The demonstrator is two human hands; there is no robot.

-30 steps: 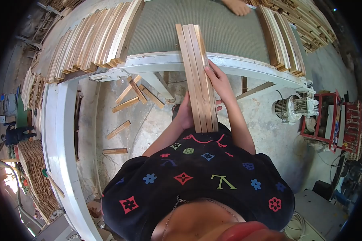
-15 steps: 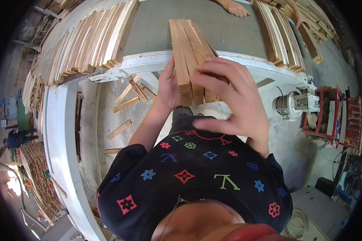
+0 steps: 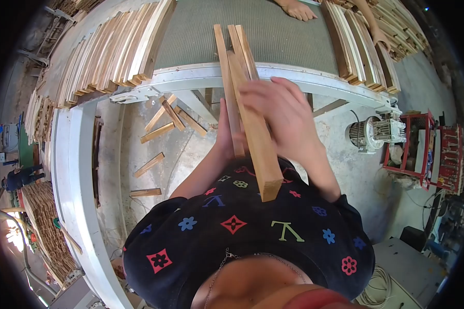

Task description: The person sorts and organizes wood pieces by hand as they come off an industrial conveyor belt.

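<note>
Several wooden strips (image 3: 233, 110) are held out in front of my body, their far ends over the conveyor's edge. My left hand (image 3: 225, 135) supports them from the left and below, its thumb upright along the side; most of its fingers are hidden. One thick strip (image 3: 261, 154) lies across the top, its near end sticking out towards my chest. My right hand (image 3: 282, 110), slightly blurred, curls over this strip from the right. The far ends of the strips stand apart, with a gap between the left one and the others.
A conveyor (image 3: 201, 41) with a ribbed belt lies ahead. Rows of upright strips (image 3: 116, 46) stand at left and more boards (image 3: 353, 44) at right. Another person's hand (image 3: 299, 9) rests on the belt. Offcuts (image 3: 157, 132) lie on the floor; a motor (image 3: 366, 133) sits at right.
The bundled strips have spread apart. One strip has slid towards my chest and turned, with my right hand now on it. Another person's hand at far right has moved to the boards.
</note>
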